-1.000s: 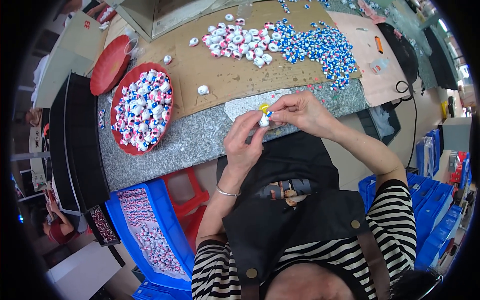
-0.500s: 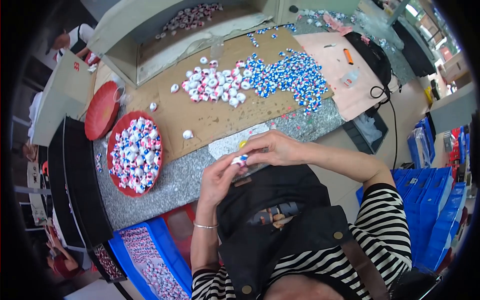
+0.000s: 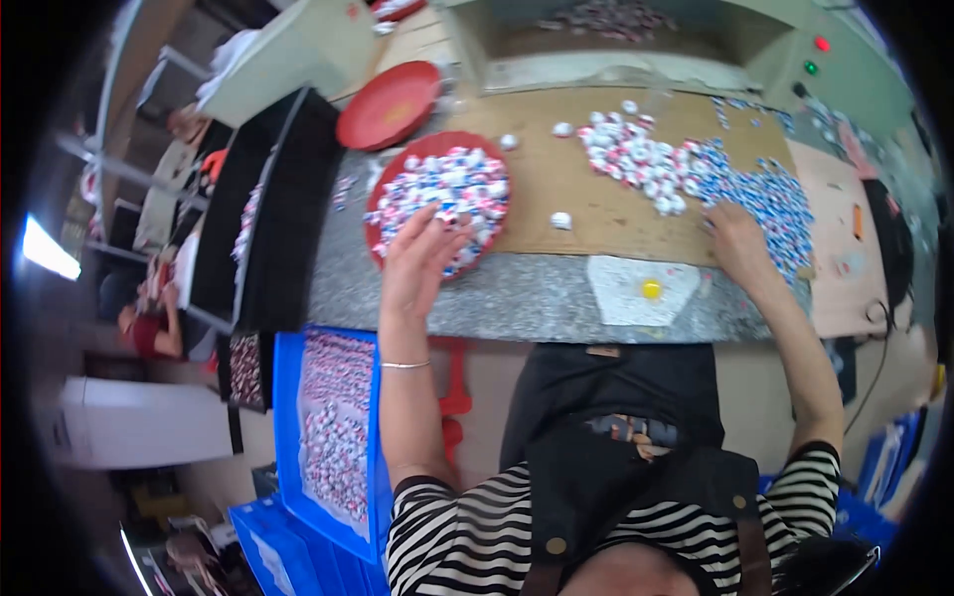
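My left hand (image 3: 417, 260) hangs over the near side of a red fluted bowl (image 3: 509, 204) heaped with small white, pink and blue painted pieces (image 3: 459, 171). Its fingers are apart, with a piece close to the fingertips among the others. At the right, my right hand (image 3: 740, 240) reaches to the near edge of a spread of small blue-and-white pieces (image 3: 775, 204). Its fingers are bent together, and what they pinch, if anything, is hidden. Beside that spread lies a pile of larger white rounded pieces with pink marks (image 3: 636, 159).
An empty red dish (image 3: 390, 104) stands behind the bowl. Cardboard (image 3: 517, 223) covers the stone table; a white sheet with a yellow spot (image 3: 626, 298) lies at its front edge. A grey booth (image 3: 616, 72) stands behind. A blue crate of pieces (image 3: 288, 437) stands below left.
My hands have parted from the small piece they held together. The left moved to the red bowl, the right to the blue-and-white pieces. The view has turned left.
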